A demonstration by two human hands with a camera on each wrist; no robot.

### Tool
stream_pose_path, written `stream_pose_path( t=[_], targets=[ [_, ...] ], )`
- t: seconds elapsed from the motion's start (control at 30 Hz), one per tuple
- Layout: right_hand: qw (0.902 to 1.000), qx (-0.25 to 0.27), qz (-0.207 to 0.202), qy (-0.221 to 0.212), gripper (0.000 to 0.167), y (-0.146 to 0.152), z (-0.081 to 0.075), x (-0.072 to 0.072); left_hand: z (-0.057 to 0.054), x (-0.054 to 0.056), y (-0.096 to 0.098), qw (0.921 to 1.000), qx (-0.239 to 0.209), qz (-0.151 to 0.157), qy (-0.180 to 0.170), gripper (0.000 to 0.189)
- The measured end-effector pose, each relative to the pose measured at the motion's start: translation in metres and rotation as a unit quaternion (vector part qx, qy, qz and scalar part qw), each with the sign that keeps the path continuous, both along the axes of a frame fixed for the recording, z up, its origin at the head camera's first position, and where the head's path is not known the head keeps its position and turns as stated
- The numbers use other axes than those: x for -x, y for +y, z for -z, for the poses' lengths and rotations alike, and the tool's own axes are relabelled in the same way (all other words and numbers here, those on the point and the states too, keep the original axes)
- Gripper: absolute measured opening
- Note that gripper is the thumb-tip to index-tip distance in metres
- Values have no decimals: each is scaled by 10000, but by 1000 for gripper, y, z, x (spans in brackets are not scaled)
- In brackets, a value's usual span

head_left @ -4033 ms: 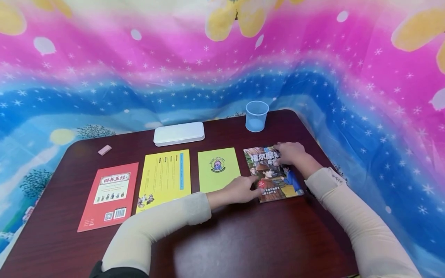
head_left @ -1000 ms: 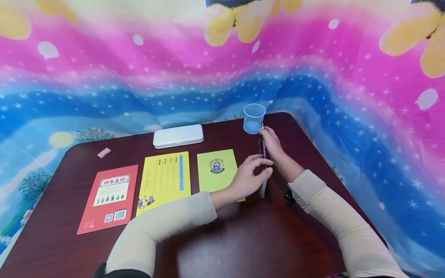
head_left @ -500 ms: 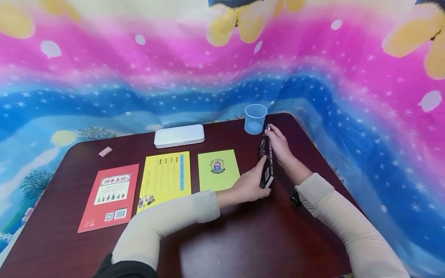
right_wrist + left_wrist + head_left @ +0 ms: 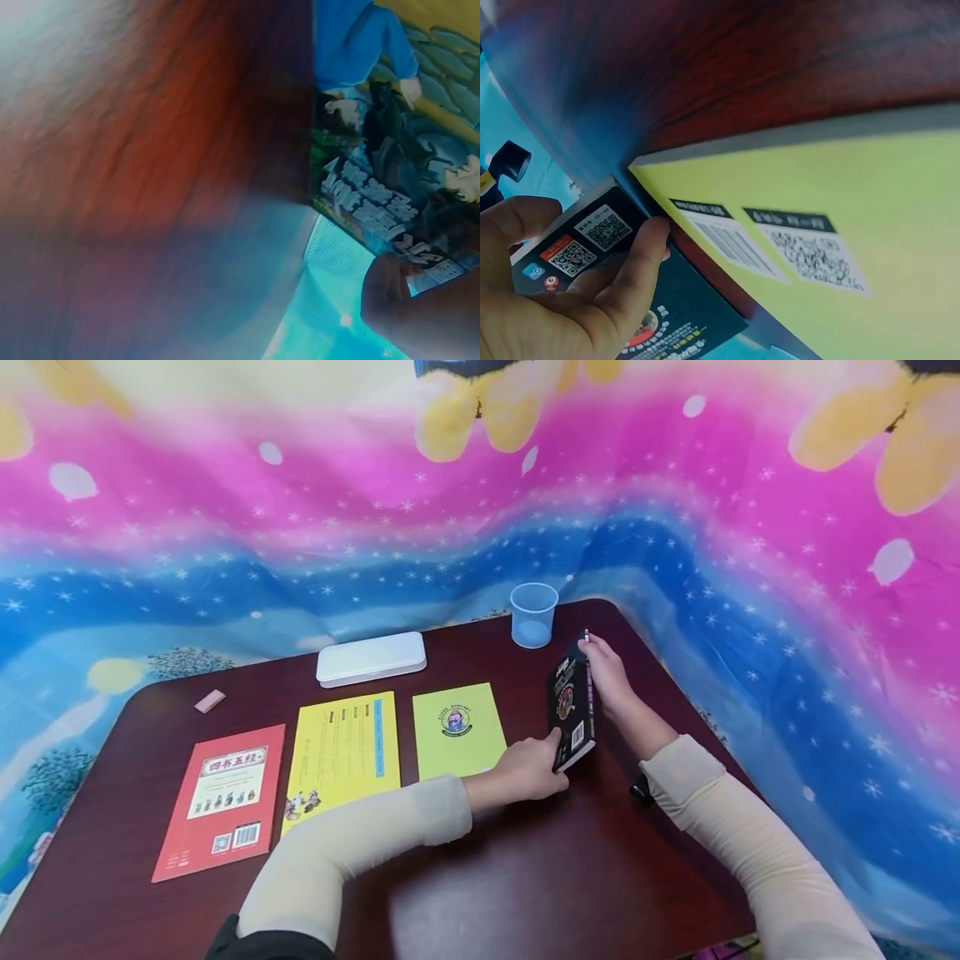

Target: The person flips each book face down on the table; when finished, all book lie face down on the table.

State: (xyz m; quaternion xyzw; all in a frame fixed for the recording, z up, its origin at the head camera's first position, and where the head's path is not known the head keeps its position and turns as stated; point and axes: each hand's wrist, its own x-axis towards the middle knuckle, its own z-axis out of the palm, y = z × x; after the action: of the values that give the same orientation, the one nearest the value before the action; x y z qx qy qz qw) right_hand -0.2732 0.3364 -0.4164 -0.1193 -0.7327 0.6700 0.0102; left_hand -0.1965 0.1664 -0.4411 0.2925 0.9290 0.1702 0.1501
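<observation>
A dark-backed book [image 4: 567, 693] is tilted up above the right part of the table, its back cover turned to the left. My right hand [image 4: 613, 681] grips it by the upper right edge. At its lower left corner, my left hand [image 4: 527, 770] pinches it, a finger on the back cover and the thumb at the bottom edge. The left wrist view shows the codes on that black back cover [image 4: 697, 300]. In the right wrist view, the illustrated front cover [image 4: 390, 135] appears beside my right fingers. Left of it lies a yellow-green book [image 4: 453, 743].
A yellow book [image 4: 345, 752] and a red book [image 4: 225, 827] lie further left on the dark table [image 4: 465, 893]. Along the back are a pink eraser [image 4: 210, 701], a white case [image 4: 371, 660] and a clear bluish cup [image 4: 534, 618]. Patterned cloth [image 4: 300, 527] hangs behind.
The book lay face up, then was lifted onto its edge; now it is turned with its back cover showing. My left hand has moved to its lower corner, my right to its upper edge.
</observation>
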Motion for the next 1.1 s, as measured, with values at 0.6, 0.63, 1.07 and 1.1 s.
stream_pose_path(
  t=[0.6, 0.63, 1.07, 1.1],
  targets=[
    [9985, -290, 456, -84, 53, 19, 11, -3, -1, 4, -3, 9984, 352, 368, 243, 69],
    [9985, -252, 466, -114, 53, 19, 12, -4, -1, 4, -3, 9981, 366, 406, 271, 68],
    [9899, -1335, -470, -31, 54, 40, 27, 9, -9, 11, -12, 9977, 365, 520, 239, 57],
    [9869, -1506, -580, -23, 54, 42, 29, 10, -8, 12, -11, 9973, 378, 551, 294, 56]
  ],
)
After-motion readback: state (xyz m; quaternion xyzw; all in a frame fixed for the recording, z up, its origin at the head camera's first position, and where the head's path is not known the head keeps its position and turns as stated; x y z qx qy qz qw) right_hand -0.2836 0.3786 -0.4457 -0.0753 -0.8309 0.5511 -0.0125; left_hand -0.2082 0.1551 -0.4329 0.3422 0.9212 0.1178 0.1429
